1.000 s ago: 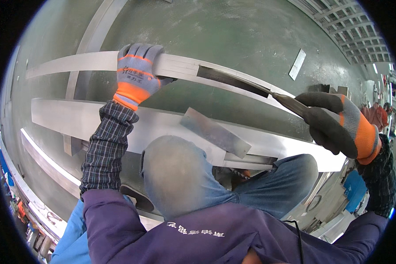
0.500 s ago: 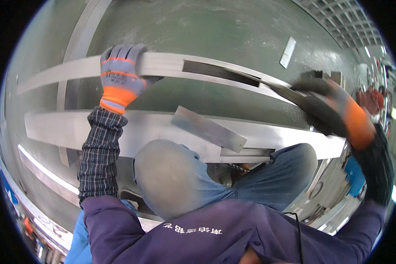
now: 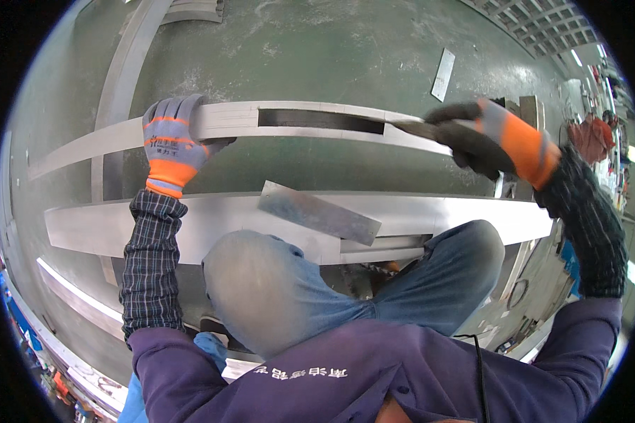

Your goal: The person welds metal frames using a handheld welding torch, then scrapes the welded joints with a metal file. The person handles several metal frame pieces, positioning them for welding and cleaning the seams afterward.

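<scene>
My left hand [image 3: 171, 144], in a grey and orange glove, is wrapped round a long silver metal bar [image 3: 226, 118] with a rectangular slot [image 3: 310, 120]. In my right hand [image 3: 490, 141], also gloved, is a slim dark tool that looks like a file [image 3: 410, 127]. Its thin tip lies at the right end of the slot; my fingers hide its other end. Nearer my knees, a loose flat metal plate [image 3: 321, 213] rests slantwise on a second, wider silver bar [image 3: 155, 225], which has a slot of its own beside my right knee.
A pale metal beam [image 3: 123, 70] runs under the left part of the bars. Another small plate [image 3: 442, 75] lies on the green floor [image 3: 317, 56] beyond. Short metal pieces [image 3: 530, 116] stand past my right hand, and a red cloth [image 3: 591, 137] is farther right.
My right hand has moved left and slightly up with the file, no longer smeared by motion. The view has shifted a little; my left hand keeps its grip on the bar.
</scene>
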`<state>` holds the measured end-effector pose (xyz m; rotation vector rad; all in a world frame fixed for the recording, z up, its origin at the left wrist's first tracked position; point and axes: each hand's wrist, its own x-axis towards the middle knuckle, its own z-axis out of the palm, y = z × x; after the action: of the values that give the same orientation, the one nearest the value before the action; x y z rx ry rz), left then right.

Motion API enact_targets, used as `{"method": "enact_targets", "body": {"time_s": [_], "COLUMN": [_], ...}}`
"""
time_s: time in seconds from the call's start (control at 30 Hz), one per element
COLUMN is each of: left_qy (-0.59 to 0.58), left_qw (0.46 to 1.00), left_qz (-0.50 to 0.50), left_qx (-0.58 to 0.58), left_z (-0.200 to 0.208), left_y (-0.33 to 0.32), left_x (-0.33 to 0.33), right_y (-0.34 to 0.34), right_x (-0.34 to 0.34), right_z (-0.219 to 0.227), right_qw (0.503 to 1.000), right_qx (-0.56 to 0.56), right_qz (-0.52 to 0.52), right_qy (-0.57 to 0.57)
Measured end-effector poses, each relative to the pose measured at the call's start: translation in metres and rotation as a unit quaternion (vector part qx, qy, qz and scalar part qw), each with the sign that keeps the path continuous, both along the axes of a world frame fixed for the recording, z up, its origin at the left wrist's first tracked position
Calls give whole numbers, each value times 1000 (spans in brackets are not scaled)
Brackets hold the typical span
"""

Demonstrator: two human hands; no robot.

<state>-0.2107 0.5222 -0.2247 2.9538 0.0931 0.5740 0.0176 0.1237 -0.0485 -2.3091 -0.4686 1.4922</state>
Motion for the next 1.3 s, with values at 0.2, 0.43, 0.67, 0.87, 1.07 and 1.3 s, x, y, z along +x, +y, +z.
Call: {"method": "enact_targets", "body": {"time_s": [0.2,0.43,0.67,0.87,1.07,1.3], "left_qy": [-10,-8,-46,-17,-49,-15], "left_qw": [1000,1000,999,1000,998,1000], "left_qz": [-6,1,-16,-4,-17,-4], "left_qx": [-8,-7,20,-3,36,-5], "left_z": [2,-1,-2,1,-5,2], "left_y": [2,3,2,3,4,6], "left_x": [-2,-9,-3,-7,-6,-9], "right_y": [-6,8,23,-12,29,-29], "right_x": [6,-6,-10,-22,-22,-16], "right_z": [55,45,15,73,16,70], "right_qw": [996,996,998,992,995,977], "right_qx": [23,-60,15,-1,17,47], "right_qz": [82,51,52,80,69,157], "right_qy": [-30,-34,-12,-98,-67,-140]}}
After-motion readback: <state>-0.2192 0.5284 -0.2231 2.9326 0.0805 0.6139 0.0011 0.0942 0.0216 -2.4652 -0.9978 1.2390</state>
